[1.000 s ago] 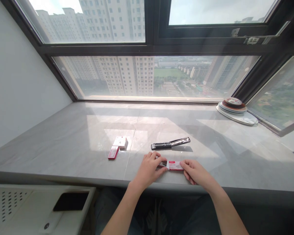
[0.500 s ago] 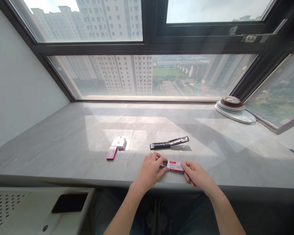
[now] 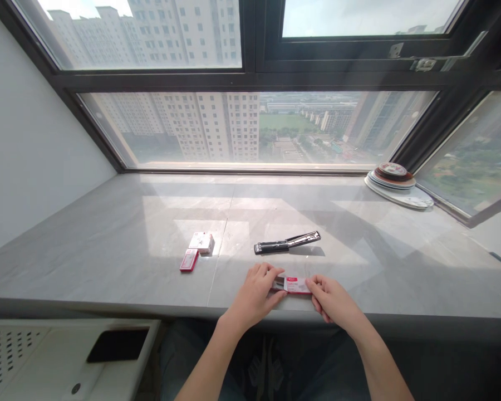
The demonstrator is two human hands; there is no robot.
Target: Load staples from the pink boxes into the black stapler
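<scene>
Both hands on one item: slim pink-and-white printed cardboard carton [image 3: 297,285], low over the near edge of the grey marbled stone surface [image 3: 150,278], lying roughly crosswise in front of the person. Right grip [image 3: 332,298] is closed in a pinch on the carton's right end, thumb on top, other fingers curled below. Left grip [image 3: 259,287] is parted only about as wide as the carton, thumb at the near edge, fingers at the far edge, around the left end; exact fingertip contact partly hidden. Between them a dark grey piece [image 3: 279,282] shows at the carton's left end, past a whitish edge; can't tell what it is or how far it reaches inside. Step looks like working at that open end. To do it well: right pinch firm enough to stop twisting but not crushing thin card; left thumb and fingers pressing evenly on both edges, any pull straight along the carton's length, level, so loose contents don't tip out. Best kept low over the surface, a bit in from the front edge, in case of a drop. Black-and-silver metal stapler [image 3: 271,247], spread open, lies just beyond the left fingers, so elbows and knuckles should stay clear of it.
</scene>
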